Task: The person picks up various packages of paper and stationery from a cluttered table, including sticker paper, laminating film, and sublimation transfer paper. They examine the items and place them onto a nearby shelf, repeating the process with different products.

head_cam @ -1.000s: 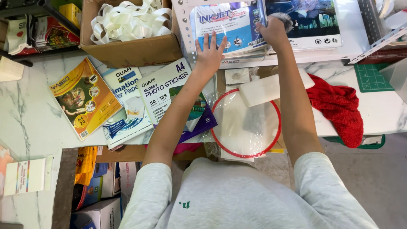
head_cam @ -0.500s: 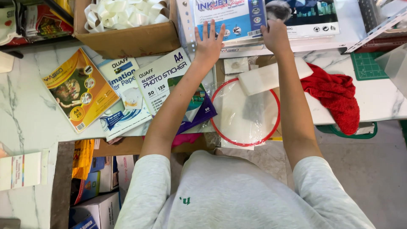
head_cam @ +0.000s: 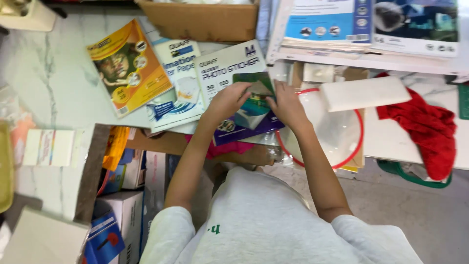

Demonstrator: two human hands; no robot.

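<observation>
Change: both hands have come back from the far packs | left hand [head_cam: 225, 101] and right hand [head_cam: 287, 103]: fingers curled, gripping purple pack [head_cam: 249, 117] beside hoop [head_cam: 322, 128].

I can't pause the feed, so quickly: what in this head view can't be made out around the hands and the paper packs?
- Purple-green pack: middle hidden by left hand and right hand.
- Fingertip grip: blurred.
- Cardboard box: top cut off by the frame edge.
- Blue pack: cut off likewise.

White marble-veined tabletop [head_cam: 53, 83], speckled grey floor [head_cam: 415, 215], even, bright light.
</observation>
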